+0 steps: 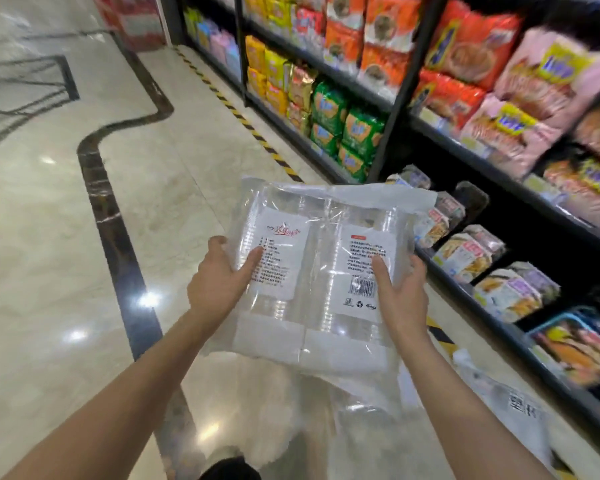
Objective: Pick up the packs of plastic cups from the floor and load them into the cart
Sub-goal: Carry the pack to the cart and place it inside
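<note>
clear plastic cup pack [312, 271] with white labels, gripped by left hand [219, 282] and right hand [402, 292].

Printing on the cup pack's labels [280, 252] is too blurred to read.

Shop aisle with stocked shelves

Dark shelves [400, 81] at right carry orange, pink, green and yellow snack bags; trays of wrapped goods fill the lowest tier. The glossy marble floor [42, 237] has a dark inlaid band and yellow-black hazard tape [243, 119].

head cam | worn high, faces forward-down (wide-angle) | close over the floor [49, 237] and shelves [413, 81]
</note>
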Demonstrator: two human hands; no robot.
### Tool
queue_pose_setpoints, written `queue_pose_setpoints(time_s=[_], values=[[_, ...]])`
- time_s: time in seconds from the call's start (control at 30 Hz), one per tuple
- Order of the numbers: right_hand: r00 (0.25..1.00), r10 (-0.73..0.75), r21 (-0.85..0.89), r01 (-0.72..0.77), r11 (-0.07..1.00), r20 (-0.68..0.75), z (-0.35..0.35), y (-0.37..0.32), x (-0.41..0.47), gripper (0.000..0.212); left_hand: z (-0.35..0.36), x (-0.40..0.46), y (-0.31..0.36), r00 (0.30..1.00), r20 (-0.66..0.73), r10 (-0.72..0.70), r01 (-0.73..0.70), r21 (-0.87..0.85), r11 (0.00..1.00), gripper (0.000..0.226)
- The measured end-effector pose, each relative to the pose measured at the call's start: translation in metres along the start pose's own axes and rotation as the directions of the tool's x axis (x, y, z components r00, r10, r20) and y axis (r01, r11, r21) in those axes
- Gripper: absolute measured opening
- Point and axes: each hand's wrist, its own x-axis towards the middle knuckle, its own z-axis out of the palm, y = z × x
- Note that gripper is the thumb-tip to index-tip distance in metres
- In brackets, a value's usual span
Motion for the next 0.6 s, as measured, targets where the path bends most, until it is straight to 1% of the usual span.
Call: queue_pose_setpoints(time_s=[0.1,0.23,0.3,0.33,0.4,0.43,0.53,0.6], values=[[0.998,-0.039,0.035,0.041,0.999,-0.047,-0.074,-0.078,-0.02,0.069,-0.058,-0.037,0.082,0.996,-0.026,0.087,-0.087,-0.006,0.996,0.074],[0.995,-0.084,0.055,0.087,0.995,-0.045,-0.164,-0.163,-0.058,0.061,-0.131,-0.089,0.172,0.991,-0.032,0.131,-0.132,-0.017,0.991,0.075],[0.99,-0.129,0.048,0.132,0.99,-0.061,-0.205,-0.198,-0.08,0.055,-0.164,-0.115,0.21,0.983,-0.05,0.176,-0.178,-0.03,0.984,0.075],[0.985,-0.151,0.04,0.155,0.987,-0.079,-0.224,-0.211,-0.09,0.056,-0.179,-0.129,0.226,0.977,-0.056,0.206,-0.208,-0.035,0.978,0.076],[0.975,-0.182,0.023,0.186,0.982,-0.126,-0.26,-0.238,-0.114,0.068,-0.204,-0.155,0.255,0.959,-0.072,0.273,-0.278,-0.059,0.959,0.073],[0.968,-0.196,0.022,0.201,0.979,-0.156,-0.275,-0.249,-0.126,0.071,-0.215,-0.167,0.267,0.946,-0.079,0.315,-0.321,-0.08,0.944,0.071],[0.931,-0.237,0.004,0.247,0.969,-0.277,-0.312,-0.267,-0.162,0.064,-0.24,-0.198,0.296,0.909,-0.076,0.41,-0.416,-0.1,0.904,0.069],[0.902,-0.249,-0.014,0.261,0.965,-0.353,-0.332,-0.272,-0.191,0.059,-0.25,-0.216,0.307,0.884,-0.051,0.465,-0.468,-0.107,0.877,0.062]])
